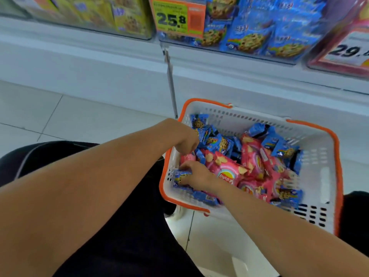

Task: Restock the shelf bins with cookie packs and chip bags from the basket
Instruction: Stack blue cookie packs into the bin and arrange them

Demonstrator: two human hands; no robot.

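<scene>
White basket with orange rim sits on the floor tiles at right, below the shelf, filled with blue cookie packs and pink chip bags. Right hand reaches to the near-left corner of the basket, fingers curled around one blue cookie pack against the basket wall. Left hand dips in at the far-left side among the cookie packs, fingers bent downward; whether it grasps anything cannot be told.
</scene>
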